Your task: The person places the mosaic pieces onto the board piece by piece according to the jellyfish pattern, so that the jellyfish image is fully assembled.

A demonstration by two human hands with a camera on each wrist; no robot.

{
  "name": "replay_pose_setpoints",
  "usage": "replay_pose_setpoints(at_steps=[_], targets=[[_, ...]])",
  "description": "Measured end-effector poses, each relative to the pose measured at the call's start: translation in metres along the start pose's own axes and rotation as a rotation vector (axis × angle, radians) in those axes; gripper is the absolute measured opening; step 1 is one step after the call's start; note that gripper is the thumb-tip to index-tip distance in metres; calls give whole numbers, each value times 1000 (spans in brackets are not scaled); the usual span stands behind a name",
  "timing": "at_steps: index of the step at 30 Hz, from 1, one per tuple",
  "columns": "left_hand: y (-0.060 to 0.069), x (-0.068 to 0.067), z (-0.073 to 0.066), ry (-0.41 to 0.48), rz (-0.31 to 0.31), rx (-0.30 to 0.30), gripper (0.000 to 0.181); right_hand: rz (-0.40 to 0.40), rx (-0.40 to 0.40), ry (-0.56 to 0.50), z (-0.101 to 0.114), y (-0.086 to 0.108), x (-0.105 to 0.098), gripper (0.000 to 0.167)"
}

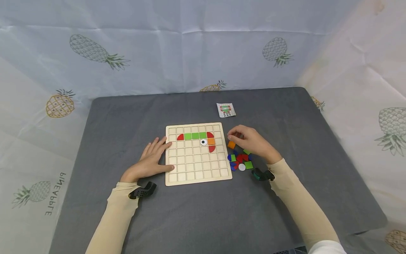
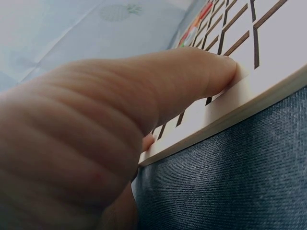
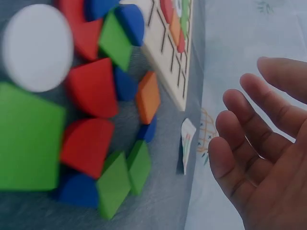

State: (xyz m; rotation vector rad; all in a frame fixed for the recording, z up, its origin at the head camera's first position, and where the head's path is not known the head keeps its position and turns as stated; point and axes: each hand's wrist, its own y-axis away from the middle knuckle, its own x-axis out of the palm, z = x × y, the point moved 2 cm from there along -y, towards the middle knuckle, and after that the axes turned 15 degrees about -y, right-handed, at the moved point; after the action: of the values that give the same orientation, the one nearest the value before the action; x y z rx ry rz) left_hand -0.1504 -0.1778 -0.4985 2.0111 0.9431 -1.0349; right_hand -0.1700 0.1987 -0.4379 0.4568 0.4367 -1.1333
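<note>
A wooden grid board [image 1: 189,165] lies flat, with red quarter-round, green square and orange square pieces and a white eye disc [image 1: 203,142] set in its upper cells. My left hand [image 1: 148,163] rests at the board's left edge, fingers spread and straight; its thumb [image 2: 192,72] lies on the rim in the left wrist view. Over the loose pieces right of the board hovers my right hand [image 1: 250,140], fingers loosely bent, nothing between them in the right wrist view. Nearest beneath it is an orange square [image 1: 231,145].
Loose red quarter-rounds [image 3: 93,88], green squares [image 3: 29,139], blue pieces and a white disc [image 3: 38,48] lie in a pile right of the board. A small pattern card [image 1: 226,110] sits behind it on the grey cloth [image 1: 142,116]. A pineapple-print curtain [image 1: 190,53] hangs behind the table.
</note>
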Motion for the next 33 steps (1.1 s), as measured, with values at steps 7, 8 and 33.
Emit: replay_pose_setpoints(at_steps=[7,8,33], targets=[[0,0,0,6,-4,-6,92,8,6,19,-6,19,3,21],[0,0,0,8,-4,-6,92,11,4,29,-7,22,4,21],[-1,1,1,12,1,-10,92,166,97,281,-21,56,25,19]])
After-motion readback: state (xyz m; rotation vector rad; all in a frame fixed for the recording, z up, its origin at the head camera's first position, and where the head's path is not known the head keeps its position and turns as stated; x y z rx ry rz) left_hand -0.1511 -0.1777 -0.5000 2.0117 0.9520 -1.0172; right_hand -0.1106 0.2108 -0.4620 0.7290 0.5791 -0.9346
